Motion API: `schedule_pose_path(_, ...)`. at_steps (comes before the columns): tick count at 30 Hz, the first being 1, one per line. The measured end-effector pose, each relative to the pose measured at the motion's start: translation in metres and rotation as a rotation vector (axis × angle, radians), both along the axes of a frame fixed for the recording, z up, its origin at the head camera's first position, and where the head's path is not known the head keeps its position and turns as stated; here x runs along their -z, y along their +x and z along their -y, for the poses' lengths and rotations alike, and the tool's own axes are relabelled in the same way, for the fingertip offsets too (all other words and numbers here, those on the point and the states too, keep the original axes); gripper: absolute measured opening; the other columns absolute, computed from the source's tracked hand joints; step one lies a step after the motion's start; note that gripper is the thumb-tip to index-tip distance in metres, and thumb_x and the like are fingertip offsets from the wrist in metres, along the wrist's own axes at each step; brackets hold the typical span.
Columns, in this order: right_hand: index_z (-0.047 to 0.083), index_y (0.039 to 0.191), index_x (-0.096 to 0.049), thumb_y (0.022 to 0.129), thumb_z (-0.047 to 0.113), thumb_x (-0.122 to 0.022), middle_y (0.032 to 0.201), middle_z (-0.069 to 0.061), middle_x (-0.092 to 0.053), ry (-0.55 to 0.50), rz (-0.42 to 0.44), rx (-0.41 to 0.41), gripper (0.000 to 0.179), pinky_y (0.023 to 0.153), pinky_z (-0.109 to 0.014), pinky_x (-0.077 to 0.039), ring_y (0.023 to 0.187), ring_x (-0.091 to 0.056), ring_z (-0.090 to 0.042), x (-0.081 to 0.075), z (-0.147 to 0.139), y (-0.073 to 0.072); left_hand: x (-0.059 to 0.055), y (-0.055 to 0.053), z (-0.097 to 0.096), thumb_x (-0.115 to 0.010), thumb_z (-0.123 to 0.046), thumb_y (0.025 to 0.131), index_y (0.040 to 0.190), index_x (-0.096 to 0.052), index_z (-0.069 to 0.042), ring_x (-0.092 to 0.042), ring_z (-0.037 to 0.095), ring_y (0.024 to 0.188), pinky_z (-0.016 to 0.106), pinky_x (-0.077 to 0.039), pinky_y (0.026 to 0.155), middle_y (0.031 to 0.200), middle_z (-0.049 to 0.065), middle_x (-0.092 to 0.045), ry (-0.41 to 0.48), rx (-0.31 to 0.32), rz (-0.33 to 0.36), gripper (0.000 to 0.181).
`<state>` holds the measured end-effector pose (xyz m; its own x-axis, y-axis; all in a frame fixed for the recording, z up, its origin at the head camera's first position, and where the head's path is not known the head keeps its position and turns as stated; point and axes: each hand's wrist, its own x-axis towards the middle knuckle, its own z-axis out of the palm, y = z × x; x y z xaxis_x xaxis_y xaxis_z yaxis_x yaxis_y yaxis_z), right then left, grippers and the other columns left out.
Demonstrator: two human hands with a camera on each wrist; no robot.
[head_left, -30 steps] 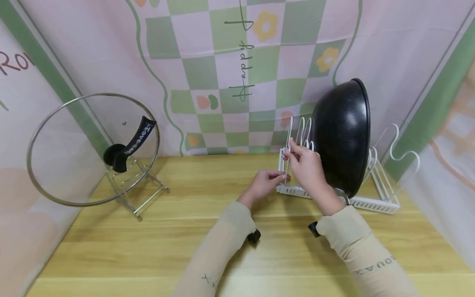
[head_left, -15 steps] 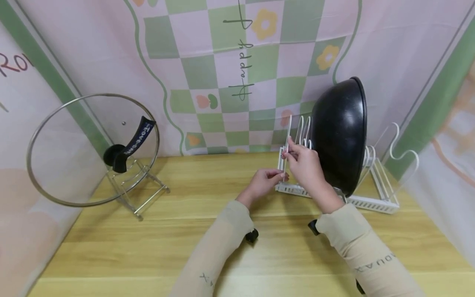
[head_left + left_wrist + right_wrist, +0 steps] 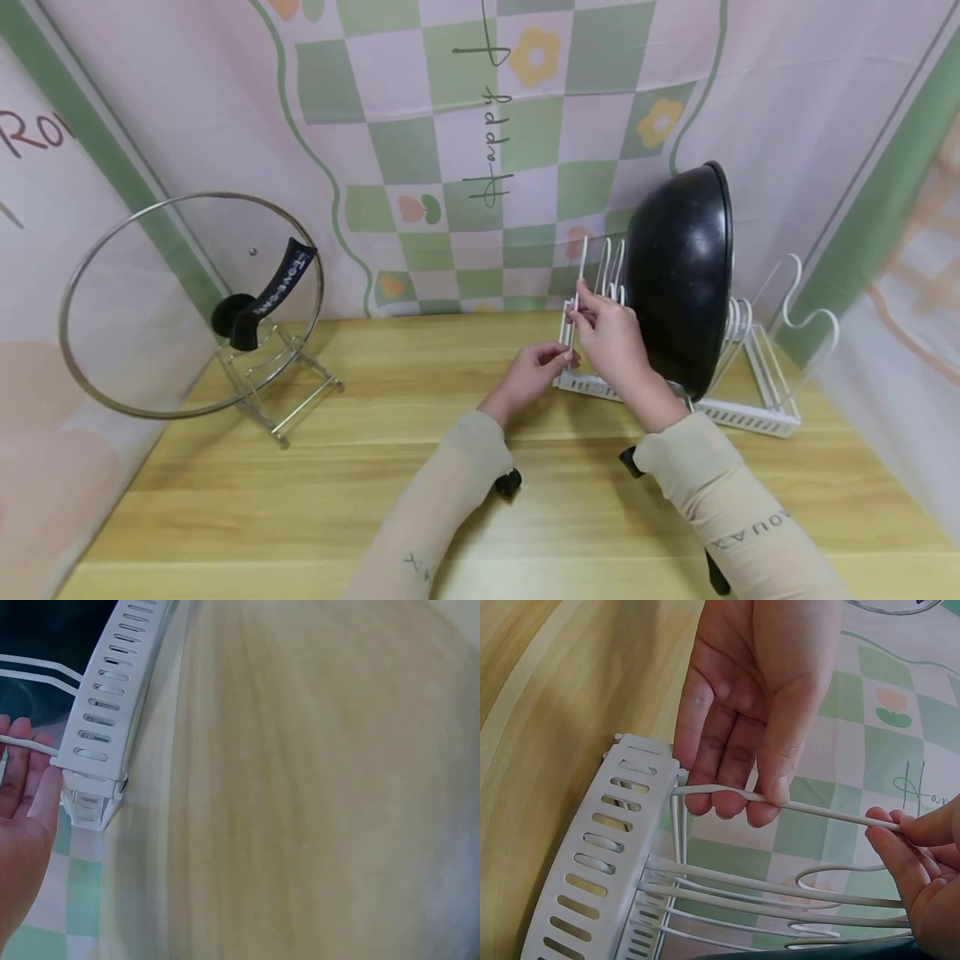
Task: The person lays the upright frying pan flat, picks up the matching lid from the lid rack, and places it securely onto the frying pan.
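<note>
A white dish rack (image 3: 750,419) with slotted rails and upright wire dividers stands at the right of the table. My left hand (image 3: 531,372) pinches the lower part of the wire divider (image 3: 825,811) at the rack's left end, close to the slotted rail (image 3: 97,720). Higher on that same wire, my right hand (image 3: 613,337) holds it between thumb and fingers. A black wok (image 3: 678,275) stands on edge in the rack, its rounded underside toward the left, just beyond my right hand. In the right wrist view, more wire loops (image 3: 780,906) run beside the held one.
On the left, a glass lid (image 3: 187,198) with a black handle (image 3: 273,296) leans on a small metal wire stand (image 3: 303,410). Behind the wooden table (image 3: 300,517) hangs a checked curtain (image 3: 465,150). A tall wavy wire divider (image 3: 813,315) rises at the rack's right end.
The rack and wok have shifted slightly left, the wok a little more. Both hands have moved left with the wire, keeping their hold. The lid and stand look unmoved.
</note>
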<state>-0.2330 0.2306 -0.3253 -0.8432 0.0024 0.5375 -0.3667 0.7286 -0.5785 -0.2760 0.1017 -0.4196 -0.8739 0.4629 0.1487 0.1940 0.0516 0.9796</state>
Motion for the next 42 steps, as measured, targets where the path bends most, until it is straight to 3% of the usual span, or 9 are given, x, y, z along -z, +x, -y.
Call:
schedule_pose_path(15, -0.011, 0.139, -0.054, 0.097, -0.005, -0.064, 0.109, -0.027, -0.071, 0.037, -0.027, 0.030, 0.043, 0.073, -0.051, -0.056, 0.092, -0.069, -0.040, 0.001, 0.001, -0.001, -0.002, -0.002, 0.003, -0.056, -0.012, 0.107, 0.117, -0.070, 0.006, -0.067, 0.019, 0.107, 0.026, -0.052, 0.092, 0.111, 0.016, -0.073, -0.059, 0.018, -0.022, 0.025)
schedule_pose_path(26, -0.010, 0.142, -0.051, 0.099, -0.003, -0.064, 0.104, -0.024, -0.071, 0.063, 0.005, 0.030, 0.046, 0.076, -0.051, -0.057, 0.087, -0.069, -0.037, -0.002, 0.005, 0.000, -0.002, -0.003, 0.004, -0.056, -0.012, 0.106, 0.117, -0.070, 0.005, -0.066, 0.020, 0.105, 0.028, -0.052, 0.091, 0.110, 0.016, -0.073, -0.072, -0.004, -0.015, 0.025)
schedule_pose_path(42, -0.010, 0.140, -0.054, 0.098, -0.001, -0.066, 0.098, -0.021, -0.072, 0.066, -0.076, 0.038, 0.045, 0.082, -0.055, -0.056, 0.089, -0.070, -0.040, 0.005, 0.011, -0.006, -0.001, -0.005, 0.009, -0.057, -0.014, 0.106, 0.118, -0.070, 0.005, -0.064, 0.015, 0.102, 0.029, -0.051, 0.093, 0.109, 0.014, -0.073, -0.064, -0.016, -0.001, 0.025)
